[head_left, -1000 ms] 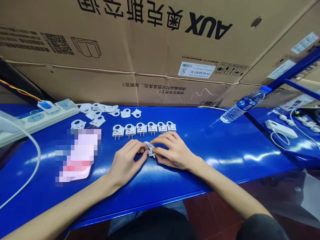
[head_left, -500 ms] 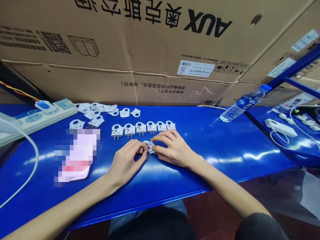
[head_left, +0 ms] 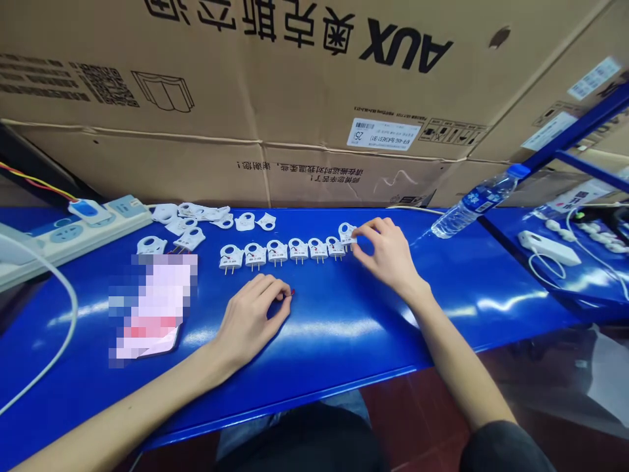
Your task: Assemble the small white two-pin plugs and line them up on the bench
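Observation:
My right hand point(head_left: 386, 252) is closed on a white plug housing point(head_left: 346, 232) with a round hole, at the right end of a row. Several like it, each with a ring-shaped top and metal prongs pointing toward me, make up that row; one white plug housing with prongs point(head_left: 277, 252) lies mid-row. Nearer to me, my left hand point(head_left: 253, 318) rests on the blue table point(head_left: 334, 354) with thumb and forefinger pinched. A tiny red piece point(head_left: 293, 292) sticks out from the fingertips; its exact kind is too small to tell.
Loose white plastic shells point(head_left: 196, 213) lie in a pile at the back left. A power strip point(head_left: 78, 229) and a blurred pink object point(head_left: 157, 301) are on the left. To the right lies a water bottle point(head_left: 476, 202). Large cardboard point(head_left: 304, 98) stands behind the table.
My right hand has moved away from my left, to the back right, carrying the white plug housing to the row's end. The left hand has stayed put, the red piece at its fingertips.

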Motion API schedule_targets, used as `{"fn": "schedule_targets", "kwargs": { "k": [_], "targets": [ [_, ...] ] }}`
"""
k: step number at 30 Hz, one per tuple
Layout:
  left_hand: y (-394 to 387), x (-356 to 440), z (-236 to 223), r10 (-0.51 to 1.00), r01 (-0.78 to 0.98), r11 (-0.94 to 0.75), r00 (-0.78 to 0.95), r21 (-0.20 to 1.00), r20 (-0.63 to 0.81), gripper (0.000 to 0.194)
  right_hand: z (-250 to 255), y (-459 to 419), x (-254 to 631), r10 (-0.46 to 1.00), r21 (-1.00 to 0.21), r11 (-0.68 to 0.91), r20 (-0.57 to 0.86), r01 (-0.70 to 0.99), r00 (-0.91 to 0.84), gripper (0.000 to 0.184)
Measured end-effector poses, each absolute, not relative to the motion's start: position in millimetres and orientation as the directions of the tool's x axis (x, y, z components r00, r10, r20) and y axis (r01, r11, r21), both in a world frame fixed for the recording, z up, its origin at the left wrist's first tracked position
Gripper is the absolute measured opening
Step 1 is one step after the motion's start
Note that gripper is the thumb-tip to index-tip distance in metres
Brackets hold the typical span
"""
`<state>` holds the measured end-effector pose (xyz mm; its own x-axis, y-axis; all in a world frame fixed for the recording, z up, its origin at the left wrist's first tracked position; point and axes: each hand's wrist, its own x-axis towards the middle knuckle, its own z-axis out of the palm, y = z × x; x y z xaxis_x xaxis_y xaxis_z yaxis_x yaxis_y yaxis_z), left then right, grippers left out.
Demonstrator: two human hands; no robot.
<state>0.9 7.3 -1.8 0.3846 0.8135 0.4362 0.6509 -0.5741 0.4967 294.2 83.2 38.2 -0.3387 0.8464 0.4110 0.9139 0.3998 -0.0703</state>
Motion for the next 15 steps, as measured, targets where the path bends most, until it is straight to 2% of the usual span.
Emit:
{"fn": "schedule_targets", "kwargs": {
  "k": [5, 9, 12, 15],
  "targets": [
    [7.8, 1.1, -1.9, 0.846, 0.697, -0.523, 0.356, 0.490, 0.397, 0.013, 34.4, 90.2, 309.4, 0.950, -0.158, 0.273, 0.202, 0.949, -0.240, 0.006],
    [8.2, 1.1, -2.0, 0.877, 0.720, -0.471, 0.318, 0.509, 0.361, 0.015, 30.9, 89.6, 310.4, 0.970, -0.187, 0.242, 0.076, 0.952, -0.231, 0.008],
    [8.5, 1.1, -1.6, 0.894, 0.729, -0.437, 0.292, 0.526, 0.339, 0.016, 30.3, 88.5, 310.0, 0.970, -0.170, 0.242, 0.050, 0.955, -0.237, 0.013],
    [8.8, 1.5, -0.7, 0.907, 0.738, -0.413, 0.278, 0.534, 0.317, 0.016, 32.0, 87.1, 307.7, 0.964, -0.167, 0.261, 0.095, 0.951, -0.248, 0.024]
  ]
}}
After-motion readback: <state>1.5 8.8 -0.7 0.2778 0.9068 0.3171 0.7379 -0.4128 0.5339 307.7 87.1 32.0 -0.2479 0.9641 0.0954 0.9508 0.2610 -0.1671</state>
